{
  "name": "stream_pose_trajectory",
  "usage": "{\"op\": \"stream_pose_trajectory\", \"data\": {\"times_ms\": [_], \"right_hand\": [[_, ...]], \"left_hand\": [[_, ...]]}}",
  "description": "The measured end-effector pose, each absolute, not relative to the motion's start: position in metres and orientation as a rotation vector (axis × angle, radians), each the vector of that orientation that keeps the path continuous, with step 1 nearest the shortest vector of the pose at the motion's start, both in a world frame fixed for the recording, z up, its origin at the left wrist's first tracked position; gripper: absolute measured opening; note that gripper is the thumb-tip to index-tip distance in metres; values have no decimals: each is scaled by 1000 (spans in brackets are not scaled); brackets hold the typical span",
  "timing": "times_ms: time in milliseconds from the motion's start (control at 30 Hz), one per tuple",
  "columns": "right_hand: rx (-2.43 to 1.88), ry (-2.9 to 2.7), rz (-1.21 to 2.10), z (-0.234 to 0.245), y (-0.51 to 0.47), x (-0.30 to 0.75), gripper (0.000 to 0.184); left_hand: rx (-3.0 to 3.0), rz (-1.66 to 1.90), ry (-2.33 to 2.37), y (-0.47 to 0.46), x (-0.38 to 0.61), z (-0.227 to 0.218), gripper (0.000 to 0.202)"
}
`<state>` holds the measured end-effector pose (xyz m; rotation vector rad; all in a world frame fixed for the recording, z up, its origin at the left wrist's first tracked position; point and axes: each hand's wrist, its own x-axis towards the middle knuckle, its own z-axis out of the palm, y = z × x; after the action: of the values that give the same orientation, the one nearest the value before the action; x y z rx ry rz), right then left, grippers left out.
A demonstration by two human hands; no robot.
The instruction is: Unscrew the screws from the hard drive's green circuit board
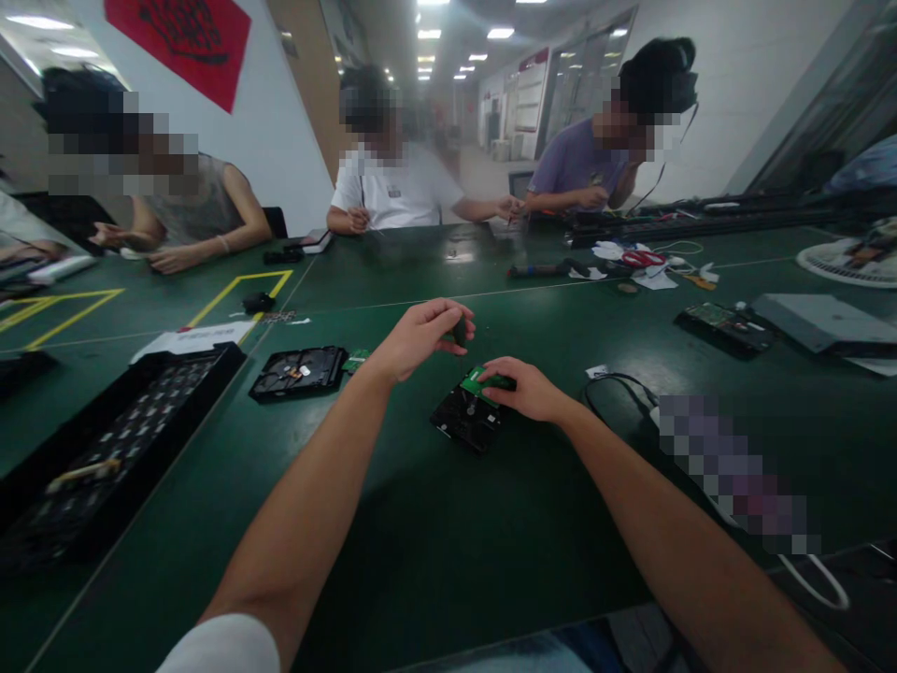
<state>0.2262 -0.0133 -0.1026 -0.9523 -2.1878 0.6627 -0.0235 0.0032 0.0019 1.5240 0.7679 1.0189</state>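
A black hard drive (468, 418) with a green circuit board (474, 381) at its far end lies on the table in front of me. Above its far edge, my left hand (429, 336) pinches the dark handle of what looks like a small screwdriver (460, 334), held upright. The tool's tip is too small to make out. From the right, my right hand (525, 388) grips the drive near the green board, thumb and fingers on either side of a dark gap. Left of my left forearm lies a second, opened hard drive (298, 372), with a small green board (356, 361) beside it.
A long black tray (119, 449) stands at left. To the right are a cable (617, 379), another hard drive (725, 329) and a grey box (827, 322). Paper scraps and tools (637, 262) lie farther back. Several people sit across the table (392, 523).
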Motion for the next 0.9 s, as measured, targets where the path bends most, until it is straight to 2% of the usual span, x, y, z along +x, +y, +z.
{"op": "stream_pose_trajectory", "data": {"times_ms": [233,533,900], "right_hand": [[-927,-2199,668,-104,-12,227,22],[-948,-2198,679,-104,-11,227,21],[-955,-2204,695,-99,-13,227,22]], "left_hand": [[1743,1132,953,2,-20,2,35],[1493,984,740,-3,-20,9,23],[1734,1139,916,2,-20,1,34]]}}
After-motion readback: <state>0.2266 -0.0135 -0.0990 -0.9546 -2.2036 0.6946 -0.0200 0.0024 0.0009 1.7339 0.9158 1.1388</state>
